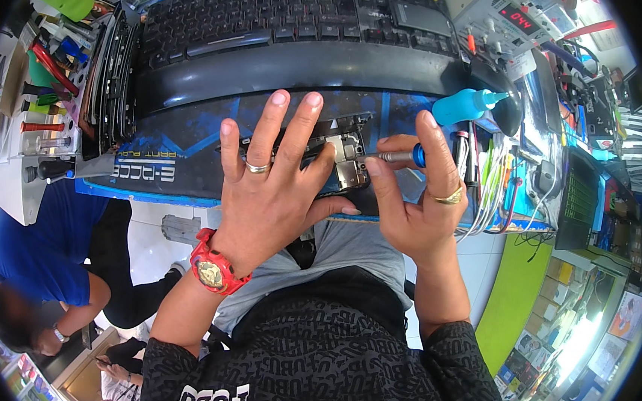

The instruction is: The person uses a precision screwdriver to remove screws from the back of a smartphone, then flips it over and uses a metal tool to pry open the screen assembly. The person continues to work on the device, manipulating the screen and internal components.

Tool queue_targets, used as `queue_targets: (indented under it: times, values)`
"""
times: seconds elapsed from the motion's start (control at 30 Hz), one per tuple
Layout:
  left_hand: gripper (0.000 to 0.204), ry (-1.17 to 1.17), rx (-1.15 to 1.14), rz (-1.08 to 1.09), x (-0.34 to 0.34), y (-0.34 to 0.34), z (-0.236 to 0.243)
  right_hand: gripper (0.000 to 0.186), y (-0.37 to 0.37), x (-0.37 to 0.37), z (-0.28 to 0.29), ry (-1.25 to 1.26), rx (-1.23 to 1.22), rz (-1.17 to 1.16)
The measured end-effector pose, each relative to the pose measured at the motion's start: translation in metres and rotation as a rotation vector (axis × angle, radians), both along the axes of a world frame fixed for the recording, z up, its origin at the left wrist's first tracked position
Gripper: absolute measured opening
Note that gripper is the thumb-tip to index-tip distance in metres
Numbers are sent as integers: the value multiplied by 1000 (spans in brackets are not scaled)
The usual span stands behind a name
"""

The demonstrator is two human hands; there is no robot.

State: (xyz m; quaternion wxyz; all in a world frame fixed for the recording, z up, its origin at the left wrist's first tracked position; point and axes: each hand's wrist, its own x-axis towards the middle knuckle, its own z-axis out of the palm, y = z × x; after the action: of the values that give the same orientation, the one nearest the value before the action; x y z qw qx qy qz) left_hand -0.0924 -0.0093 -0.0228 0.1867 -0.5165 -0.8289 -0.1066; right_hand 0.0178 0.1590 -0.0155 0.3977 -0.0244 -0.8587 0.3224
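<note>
My left hand (274, 178) lies flat, fingers spread, on an opened phone (343, 157) that rests on a dark blue work mat (181, 152). It wears a ring and a red wristwatch. My right hand (415, 200) grips a small screwdriver (400, 156) with a blue handle and metal shaft. The tip points left at the phone's silver metal parts, just beyond my left index finger. Most of the phone is hidden under my left hand.
A black keyboard (290, 17) sits behind the mat. A teal squeeze bottle (464, 106) and white cables (487, 191) lie to the right, a power supply with red digits (512, 19) beyond. Tools stand in a rack (48, 126) at left. A person in blue (45, 254) crouches lower left.
</note>
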Motion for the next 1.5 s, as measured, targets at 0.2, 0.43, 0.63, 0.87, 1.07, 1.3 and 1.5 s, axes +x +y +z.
queue_targets:
  times: [0.2, 0.43, 0.63, 0.87, 1.07, 1.3, 1.5]
  values:
    - [57, 0, -14, -1, 0, 0, 1, 66, -2, -1, 1, 7, -25, -15]
    - [57, -1, -13, -3, 0, 0, 1, 67, -1, 0, 1, -14, -61, 20]
    - [60, -2, -29, 10, 0, 1, 2, 66, -1, 0, 2, -26, -66, 23]
    - [58, -25, 32, 4, 1, 3, -2, 66, -2, -1, 3, -17, -58, 21]
    - [58, -47, 34, 2, 1, 3, -2, 67, -1, 0, 3, -27, -72, 34]
    - [56, -33, 59, -9, 0, 3, -5, 69, -2, -1, 4, -39, -133, 34]
    - [57, -36, 62, -9, 0, 3, -6, 68, -3, 0, 5, -50, -138, 32]
